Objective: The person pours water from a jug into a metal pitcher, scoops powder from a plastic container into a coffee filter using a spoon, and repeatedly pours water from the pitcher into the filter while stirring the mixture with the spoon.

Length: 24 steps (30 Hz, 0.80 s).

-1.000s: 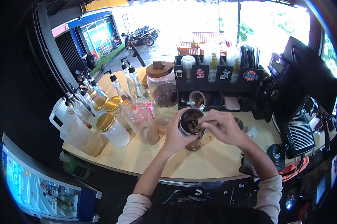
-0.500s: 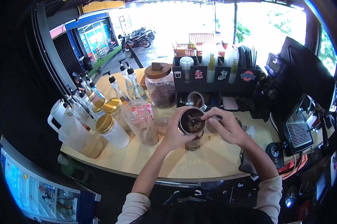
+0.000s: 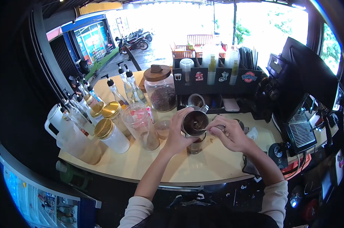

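My left hand (image 3: 176,133) is wrapped around a metal cup (image 3: 185,123), tilted so its mouth faces me. Dark brown contents (image 3: 195,124) show inside it. In my right hand (image 3: 233,133) is a spoon (image 3: 207,130), its handle pinched between thumb and fingers. The bowl end of the spoon reaches into the cup near the lower right rim. Directly beneath the cup stands a small glass (image 3: 195,148) on the counter, partly hidden by the cup and left hand. Behind, a metal pitcher (image 3: 204,108) with a handle is partly covered by the cup.
On the wooden counter (image 3: 179,167), to the left, are a tall clear container (image 3: 143,131), gold-lidded jars (image 3: 113,136), pump bottles (image 3: 118,95) and a plastic jug (image 3: 78,140). A bean jar (image 3: 160,93) and black cup organizer (image 3: 217,81) stand behind. An espresso machine (image 3: 299,125) is right.
The spoon has shifted from the middle of the cup toward its lower right rim, and my right hand has moved slightly down with it. The whole view has shifted a little.
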Available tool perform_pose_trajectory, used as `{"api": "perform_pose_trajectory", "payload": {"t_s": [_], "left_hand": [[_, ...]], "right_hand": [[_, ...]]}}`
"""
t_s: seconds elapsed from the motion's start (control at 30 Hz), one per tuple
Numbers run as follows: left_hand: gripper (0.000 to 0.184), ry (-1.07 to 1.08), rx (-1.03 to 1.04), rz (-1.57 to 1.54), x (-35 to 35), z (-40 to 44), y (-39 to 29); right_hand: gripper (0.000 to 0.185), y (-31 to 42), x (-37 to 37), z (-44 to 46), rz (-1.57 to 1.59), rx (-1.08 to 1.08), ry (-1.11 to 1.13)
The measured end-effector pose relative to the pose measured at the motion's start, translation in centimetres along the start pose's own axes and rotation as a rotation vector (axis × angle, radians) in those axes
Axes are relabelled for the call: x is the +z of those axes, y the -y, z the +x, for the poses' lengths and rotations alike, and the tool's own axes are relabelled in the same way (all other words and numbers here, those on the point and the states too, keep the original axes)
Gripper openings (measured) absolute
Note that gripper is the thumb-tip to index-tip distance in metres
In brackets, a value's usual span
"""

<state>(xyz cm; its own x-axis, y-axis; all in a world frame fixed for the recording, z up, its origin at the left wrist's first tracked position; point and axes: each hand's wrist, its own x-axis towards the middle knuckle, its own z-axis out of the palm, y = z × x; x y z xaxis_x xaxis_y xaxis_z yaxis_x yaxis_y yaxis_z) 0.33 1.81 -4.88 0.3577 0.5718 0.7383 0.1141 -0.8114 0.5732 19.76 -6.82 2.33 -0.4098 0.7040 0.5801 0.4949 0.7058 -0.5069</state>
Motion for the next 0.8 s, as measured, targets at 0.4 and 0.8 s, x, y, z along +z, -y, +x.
{"api": "perform_pose_trajectory", "payload": {"t_s": [0.4,0.8], "left_hand": [[0.083,-0.062,0.033,-0.058,0.7,0.0,-0.3],[0.080,-0.055,0.006,-0.053,0.1,0.3,-0.4]], "right_hand": [[0.013,-0.2,0.3,0.6,0.121,0.055,-0.127],[0.014,0.3,0.0,1.6,-0.002,0.003,-0.070]]}}
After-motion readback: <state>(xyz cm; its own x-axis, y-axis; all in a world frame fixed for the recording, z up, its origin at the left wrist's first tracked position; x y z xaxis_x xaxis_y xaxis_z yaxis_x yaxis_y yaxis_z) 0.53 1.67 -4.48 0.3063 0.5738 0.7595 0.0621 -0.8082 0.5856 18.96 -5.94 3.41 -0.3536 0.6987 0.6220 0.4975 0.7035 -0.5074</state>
